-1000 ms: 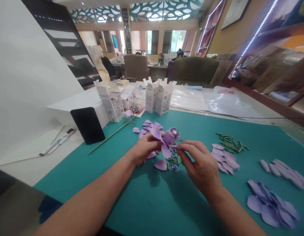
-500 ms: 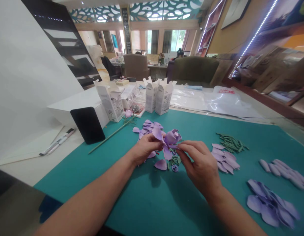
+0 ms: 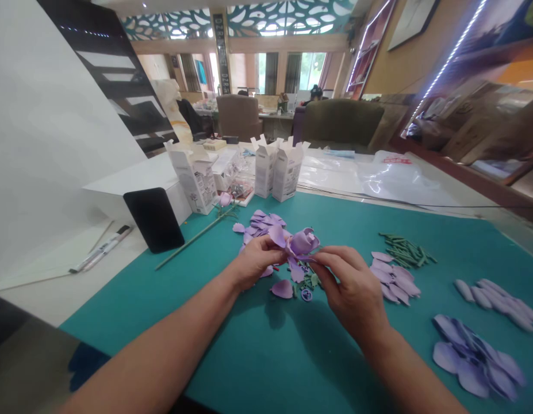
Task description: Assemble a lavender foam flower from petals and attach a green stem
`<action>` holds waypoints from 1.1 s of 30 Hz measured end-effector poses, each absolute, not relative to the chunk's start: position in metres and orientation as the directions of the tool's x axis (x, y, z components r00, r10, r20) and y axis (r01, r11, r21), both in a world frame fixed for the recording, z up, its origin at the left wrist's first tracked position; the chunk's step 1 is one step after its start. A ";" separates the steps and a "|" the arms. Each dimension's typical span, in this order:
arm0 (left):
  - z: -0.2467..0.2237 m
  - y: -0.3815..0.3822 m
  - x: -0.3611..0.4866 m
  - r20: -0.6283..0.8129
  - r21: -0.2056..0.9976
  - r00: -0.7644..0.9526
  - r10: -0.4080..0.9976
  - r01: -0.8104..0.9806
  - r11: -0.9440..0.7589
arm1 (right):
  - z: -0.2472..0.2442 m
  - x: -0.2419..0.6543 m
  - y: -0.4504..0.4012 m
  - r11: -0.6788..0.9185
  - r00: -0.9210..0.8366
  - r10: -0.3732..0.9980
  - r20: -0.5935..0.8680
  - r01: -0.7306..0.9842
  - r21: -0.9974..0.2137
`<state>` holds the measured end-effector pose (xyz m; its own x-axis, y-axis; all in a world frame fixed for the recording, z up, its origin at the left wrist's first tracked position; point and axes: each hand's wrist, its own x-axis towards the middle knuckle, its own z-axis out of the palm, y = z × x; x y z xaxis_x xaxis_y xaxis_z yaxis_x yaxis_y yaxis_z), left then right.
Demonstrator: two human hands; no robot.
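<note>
head camera | facing forward, down | hands near | chairs far

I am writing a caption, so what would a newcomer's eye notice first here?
Probably the purple flower near the middle, held between the left hand and the right hand. Then the teal mat below, with green sticks and lilac petals piled at its right. At its far edge, two open white cartons stand upright.
</note>
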<state>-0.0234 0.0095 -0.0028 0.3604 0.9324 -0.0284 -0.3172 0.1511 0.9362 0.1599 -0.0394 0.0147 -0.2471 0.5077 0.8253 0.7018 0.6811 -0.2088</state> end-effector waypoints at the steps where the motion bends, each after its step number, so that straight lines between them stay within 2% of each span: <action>1: -0.003 0.009 -0.023 -0.022 0.935 0.366 0.930 -0.321 0.148 | 0.015 0.160 -0.039 0.683 -0.248 0.505 0.827 0.700 -0.208; 11: -0.004 0.009 -0.023 0.008 0.943 0.400 0.917 -0.307 0.126 | 0.015 0.158 -0.040 0.679 -0.233 0.508 0.829 0.700 -0.219; 18: -0.004 0.009 -0.020 -0.029 0.927 0.372 0.928 -0.338 0.165 | 0.016 0.158 -0.041 0.659 -0.171 0.576 0.799 0.676 -0.330; 26: -0.004 0.008 -0.019 -0.035 0.920 0.388 0.921 -0.348 0.182 | 0.016 0.162 -0.040 0.680 -0.208 0.555 0.805 0.672 -0.295; 33: -0.006 0.008 -0.019 -0.046 0.908 0.387 0.921 -0.368 0.200 | 0.015 0.157 -0.042 0.670 -0.166 0.590 0.790 0.648 -0.364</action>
